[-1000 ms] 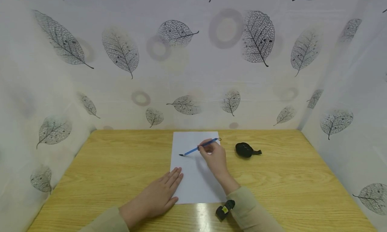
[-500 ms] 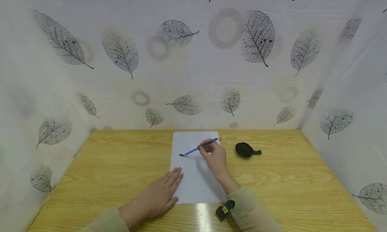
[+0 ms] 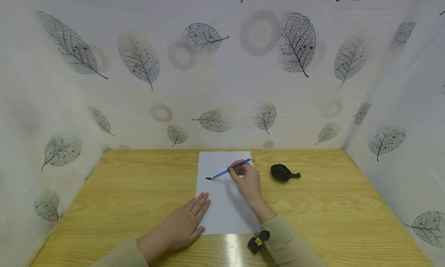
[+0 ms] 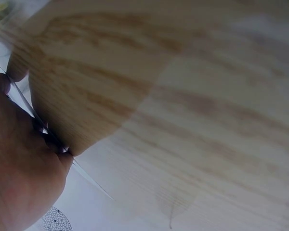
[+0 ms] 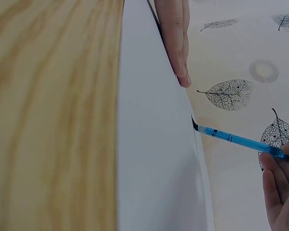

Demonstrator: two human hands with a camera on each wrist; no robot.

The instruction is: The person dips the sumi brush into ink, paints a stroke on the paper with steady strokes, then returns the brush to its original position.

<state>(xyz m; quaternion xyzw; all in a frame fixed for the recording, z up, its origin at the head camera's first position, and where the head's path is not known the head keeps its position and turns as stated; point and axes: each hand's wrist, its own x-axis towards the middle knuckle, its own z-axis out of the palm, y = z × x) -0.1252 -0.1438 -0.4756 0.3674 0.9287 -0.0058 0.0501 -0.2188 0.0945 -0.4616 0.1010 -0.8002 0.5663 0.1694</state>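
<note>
A white sheet of paper (image 3: pixel 222 216) lies on the wooden table. My left hand (image 3: pixel 184 225) rests flat at its left edge, fingers straight, fingertips on the sheet. My right hand (image 3: pixel 248 184) pinches a blue brush (image 3: pixel 220 174) by its handle over the paper. The brush slants, dark tip down to the left and looped end up to the right. The right wrist view also has the brush (image 5: pixel 238 139) against the sheet (image 5: pixel 154 115); whether its tip touches, I cannot tell. No marks show on the paper. In the left wrist view, the left hand (image 4: pixel 26 168) is close and partly cut off.
A small black rounded object with a short stem (image 3: pixel 281 172) lies on the table, right of the paper. A black strapped device with a yellow label (image 3: pixel 259 241) sits by the right sleeve. Leaf-printed cloth (image 3: pixel 222 85) encloses the table's back and sides.
</note>
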